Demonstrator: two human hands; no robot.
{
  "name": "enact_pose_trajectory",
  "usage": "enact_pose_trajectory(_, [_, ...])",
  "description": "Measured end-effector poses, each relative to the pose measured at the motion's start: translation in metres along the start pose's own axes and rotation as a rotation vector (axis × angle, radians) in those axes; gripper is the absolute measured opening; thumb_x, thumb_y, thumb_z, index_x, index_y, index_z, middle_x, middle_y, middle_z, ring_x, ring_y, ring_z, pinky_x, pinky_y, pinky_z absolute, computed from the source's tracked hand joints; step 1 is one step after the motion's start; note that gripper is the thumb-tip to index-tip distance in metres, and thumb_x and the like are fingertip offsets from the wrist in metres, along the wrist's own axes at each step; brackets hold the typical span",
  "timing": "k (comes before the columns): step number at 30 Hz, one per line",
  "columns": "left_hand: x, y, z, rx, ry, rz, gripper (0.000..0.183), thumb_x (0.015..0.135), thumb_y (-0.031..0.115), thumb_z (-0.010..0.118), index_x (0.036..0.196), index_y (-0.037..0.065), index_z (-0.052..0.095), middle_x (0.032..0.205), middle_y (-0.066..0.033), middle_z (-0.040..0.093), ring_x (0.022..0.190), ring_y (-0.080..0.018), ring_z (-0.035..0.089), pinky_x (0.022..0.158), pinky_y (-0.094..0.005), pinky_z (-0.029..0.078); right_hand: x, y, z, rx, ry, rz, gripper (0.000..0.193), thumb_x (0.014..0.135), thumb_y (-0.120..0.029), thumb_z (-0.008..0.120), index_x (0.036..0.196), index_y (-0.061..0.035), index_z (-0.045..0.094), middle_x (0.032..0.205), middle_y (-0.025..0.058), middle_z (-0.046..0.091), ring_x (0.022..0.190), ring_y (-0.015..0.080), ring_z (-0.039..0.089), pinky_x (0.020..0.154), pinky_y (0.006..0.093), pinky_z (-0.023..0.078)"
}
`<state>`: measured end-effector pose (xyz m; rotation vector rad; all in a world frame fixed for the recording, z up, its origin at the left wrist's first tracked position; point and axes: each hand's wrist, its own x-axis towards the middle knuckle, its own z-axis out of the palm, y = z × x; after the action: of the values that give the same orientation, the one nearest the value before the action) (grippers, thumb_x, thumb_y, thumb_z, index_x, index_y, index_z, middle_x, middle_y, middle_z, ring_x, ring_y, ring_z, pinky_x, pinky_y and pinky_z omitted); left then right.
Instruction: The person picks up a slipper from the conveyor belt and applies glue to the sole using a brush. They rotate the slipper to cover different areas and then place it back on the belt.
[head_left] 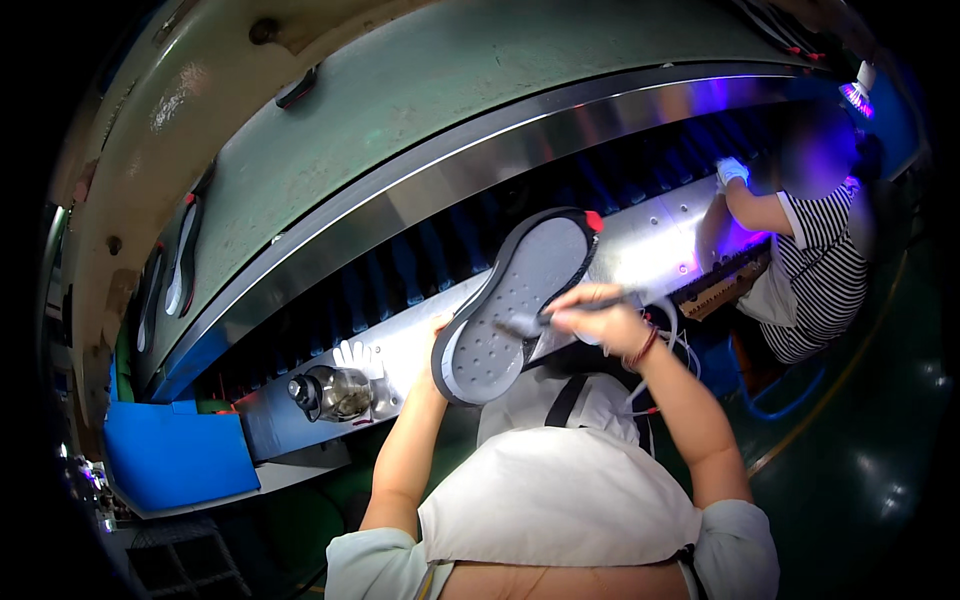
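Observation:
A shoe sole [545,262] with a grey dimpled inside, a black rim and a red end tilts up in front of me, above the metal ledge. My left hand [438,326] supports it at its left edge; most of those fingers are hidden behind the sole. Closed around a dark handle, my right hand [608,322] holds a brush [522,324]. The brush's bristles, somewhat blurred, meet the grey inside near the middle of the sole.
Left on the metal ledge [290,425] stands a clear jug [340,393] with a dark lid, beside a white glove [358,355]. More soles [183,262] lie on the green belt [400,125]. Rightward, a co-worker [825,270] in stripes works under purple light, one hand gloved.

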<state>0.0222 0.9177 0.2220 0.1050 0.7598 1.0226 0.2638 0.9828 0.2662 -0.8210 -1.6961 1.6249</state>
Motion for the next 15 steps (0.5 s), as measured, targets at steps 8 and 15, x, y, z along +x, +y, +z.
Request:
enact_pose_trajectory(8, [0.001, 0.012, 0.011, 0.045, 0.054, -0.004, 0.044, 0.066, 0.024, 0.057, 0.104, 0.004, 0.051, 0.094, -0.0124, 0.056, 0.082, -0.0224, 0.055, 0.075, -0.0311, 0.044, 0.046, 0.008, -0.063, 0.103, 0.278, 0.297, 0.018, 0.075, -0.017, 0.058, 0.076, -0.0004, 0.054, 0.067, 0.0071, 0.057, 0.059, 0.0124, 0.058, 0.052, 0.0204, 0.048])
enact_pose_trajectory(15, [0.010, 0.023, 0.016, 0.066, 0.055, 0.046, 0.046, 0.067, 0.026, 0.057, 0.107, 0.006, 0.049, 0.098, -0.0114, 0.055, 0.083, -0.0208, 0.055, 0.075, -0.0298, 0.044, 0.066, 0.014, -0.060, -0.031, 0.423, 0.267, 0.020, 0.073, -0.018, 0.060, 0.076, 0.0005, 0.056, 0.070, 0.0057, 0.058, 0.060, 0.0103, 0.057, 0.055, 0.0209, 0.046])
